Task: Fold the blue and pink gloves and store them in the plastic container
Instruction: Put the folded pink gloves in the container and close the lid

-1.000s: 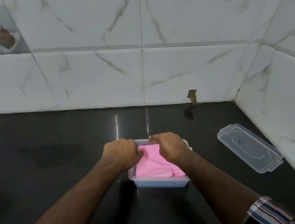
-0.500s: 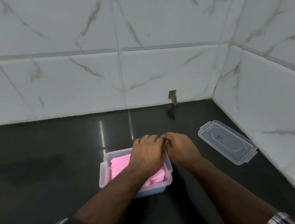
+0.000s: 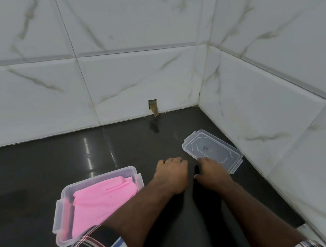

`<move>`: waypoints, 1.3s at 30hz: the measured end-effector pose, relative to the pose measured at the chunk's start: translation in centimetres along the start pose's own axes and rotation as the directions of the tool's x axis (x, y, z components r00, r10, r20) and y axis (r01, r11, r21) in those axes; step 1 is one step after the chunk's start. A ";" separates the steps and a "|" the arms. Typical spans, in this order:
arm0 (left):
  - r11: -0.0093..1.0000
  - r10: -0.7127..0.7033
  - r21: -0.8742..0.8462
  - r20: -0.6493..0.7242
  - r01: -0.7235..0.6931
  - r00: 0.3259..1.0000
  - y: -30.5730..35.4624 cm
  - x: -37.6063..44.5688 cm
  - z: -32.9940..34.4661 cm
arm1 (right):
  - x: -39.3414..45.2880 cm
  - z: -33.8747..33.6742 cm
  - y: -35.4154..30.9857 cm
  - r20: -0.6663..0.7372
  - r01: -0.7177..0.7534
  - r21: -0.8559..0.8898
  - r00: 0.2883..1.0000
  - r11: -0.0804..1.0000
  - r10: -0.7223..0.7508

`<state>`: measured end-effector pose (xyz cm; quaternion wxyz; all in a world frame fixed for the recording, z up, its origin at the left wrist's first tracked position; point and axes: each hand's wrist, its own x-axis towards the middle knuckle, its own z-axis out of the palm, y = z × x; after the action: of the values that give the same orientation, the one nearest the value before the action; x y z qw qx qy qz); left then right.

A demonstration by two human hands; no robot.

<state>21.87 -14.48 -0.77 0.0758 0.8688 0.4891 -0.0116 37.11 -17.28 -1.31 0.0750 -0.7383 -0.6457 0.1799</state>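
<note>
A clear plastic container [image 3: 64, 199] stands on the dark counter at the lower left. A folded pink glove [image 3: 103, 198] lies inside and fills it; no blue glove shows from this angle. My left forearm crosses the container's near right corner. My left hand [image 3: 171, 174] hovers over the bare counter between the container and the lid, fingers loosely curled, holding nothing. My right hand [image 3: 212, 170] reaches onto the near edge of the clear lid [image 3: 210, 148], fingertips touching it, thumb spread to the left.
The lid lies flat close to the right tiled wall [image 3: 282, 129]. White marble-look tiles close off the back and right of the black counter [image 3: 40, 169]. A small chipped hole [image 3: 153, 107] sits at the base of the back wall.
Both hands left the container and moved right toward the lid. The view swung right, so the container now sits lower left. The pink glove stays inside.
</note>
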 end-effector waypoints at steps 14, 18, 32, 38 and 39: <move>0.917 -0.358 -0.167 0.059 0.363 0.932 -4.3 1.1 -4.2 | -0.6 1.9 -2.3 -0.126 0.138 0.249 0.986 0.959 -0.109; 0.877 -0.426 -0.184 0.130 0.444 0.895 -6.2 0.8 -4.9 | 0.0 1.0 -0.9 -0.247 -0.020 0.309 0.964 0.951 0.101; 0.717 -0.360 -0.495 0.339 0.490 0.869 -9.3 1.4 -5.5 | 0.6 0.9 -1.1 -0.047 -0.223 0.814 0.895 0.536 0.443; 0.483 -0.462 -0.739 0.241 0.470 0.854 -11.8 -0.2 -6.0 | 2.0 0.1 -2.9 -0.152 -0.086 0.850 0.905 0.519 0.398; 0.404 -0.490 -0.793 0.233 0.455 0.840 -12.3 -0.7 -6.3 | 2.2 -0.1 -3.5 -0.165 -0.075 0.845 0.905 0.530 0.391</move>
<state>10.72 -7.90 4.00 0.4571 0.5545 0.6618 0.2137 34.10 -14.57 -0.37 0.4935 -0.7167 -0.3571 0.3396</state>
